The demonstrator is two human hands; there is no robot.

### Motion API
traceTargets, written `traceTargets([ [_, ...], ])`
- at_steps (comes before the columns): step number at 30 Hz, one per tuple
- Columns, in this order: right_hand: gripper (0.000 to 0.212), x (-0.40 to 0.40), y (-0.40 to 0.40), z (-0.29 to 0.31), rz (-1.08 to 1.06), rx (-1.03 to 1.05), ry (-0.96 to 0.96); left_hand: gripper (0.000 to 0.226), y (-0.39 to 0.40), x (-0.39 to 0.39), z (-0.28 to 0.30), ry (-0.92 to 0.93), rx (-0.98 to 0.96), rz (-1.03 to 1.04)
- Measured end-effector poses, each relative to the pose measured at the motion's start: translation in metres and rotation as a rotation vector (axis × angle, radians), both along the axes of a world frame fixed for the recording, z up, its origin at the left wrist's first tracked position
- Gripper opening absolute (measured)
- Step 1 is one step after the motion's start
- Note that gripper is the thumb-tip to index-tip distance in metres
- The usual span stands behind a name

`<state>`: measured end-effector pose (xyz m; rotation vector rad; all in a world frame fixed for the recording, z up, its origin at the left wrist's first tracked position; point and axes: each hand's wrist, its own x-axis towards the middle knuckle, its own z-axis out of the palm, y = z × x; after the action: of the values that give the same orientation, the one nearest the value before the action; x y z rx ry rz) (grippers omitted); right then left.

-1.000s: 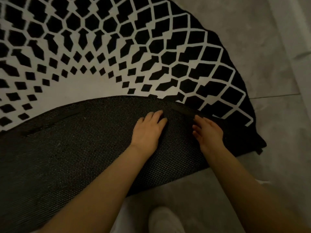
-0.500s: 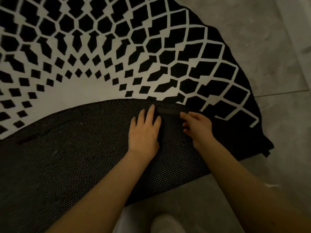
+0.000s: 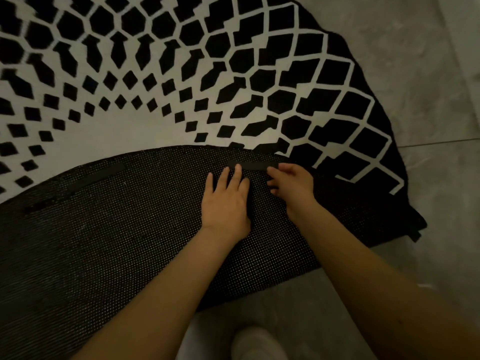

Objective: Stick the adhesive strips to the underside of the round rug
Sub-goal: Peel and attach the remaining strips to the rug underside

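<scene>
The round rug point(image 3: 161, 81) lies on the floor, its black-and-white top facing up. Its near edge is folded over, showing the dark dotted underside point(image 3: 117, 229). A black adhesive strip point(image 3: 255, 165) lies on the underside close to the fold's curved edge. My left hand point(image 3: 226, 201) rests flat on the underside, fingers apart, with the fingertips on the strip's left part. My right hand point(image 3: 292, 184) is at the strip's right end, fingers curled against it; whether they pinch it I cannot tell. Another strip point(image 3: 96, 175) is stuck further left along the same edge.
Grey floor tiles point(image 3: 415, 74) surround the rug at the right and below. My white shoe point(image 3: 257, 344) shows at the bottom, just in front of the folded edge. A small tab point(image 3: 415, 233) sticks out at the rug's right fold corner.
Both hands have slid left and up along the fold edge. The left fingertips now sit on the strip, and the right hand has closed in on the strip's right end.
</scene>
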<state>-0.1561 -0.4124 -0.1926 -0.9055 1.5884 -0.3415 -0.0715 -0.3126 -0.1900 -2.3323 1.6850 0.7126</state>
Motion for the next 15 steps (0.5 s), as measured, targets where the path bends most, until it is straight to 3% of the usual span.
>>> traceTargets([
  [2,0.040,-0.001,0.005,-0.006,0.090,-0.147,0.148,0.083,-0.002,0.004,0.003,-0.043,0.009,-0.069],
  [5,0.049,-0.006,0.015,-0.006,0.396,-0.618,0.507,0.085,-0.004,0.011,0.007,-0.064,0.020,-0.136],
  [8,0.046,-0.007,0.022,-0.006,0.785,-0.908,0.470,0.085,-0.007,0.015,0.009,0.015,0.030,-0.104],
  [12,0.057,-0.013,0.025,-0.016,1.218,-0.803,0.509,0.085,-0.007,0.021,0.007,0.070,0.018,-0.100],
  [15,0.067,-0.021,0.024,-0.019,1.346,-0.710,0.558,0.088,-0.007,0.031,0.006,0.091,0.014,-0.129],
])
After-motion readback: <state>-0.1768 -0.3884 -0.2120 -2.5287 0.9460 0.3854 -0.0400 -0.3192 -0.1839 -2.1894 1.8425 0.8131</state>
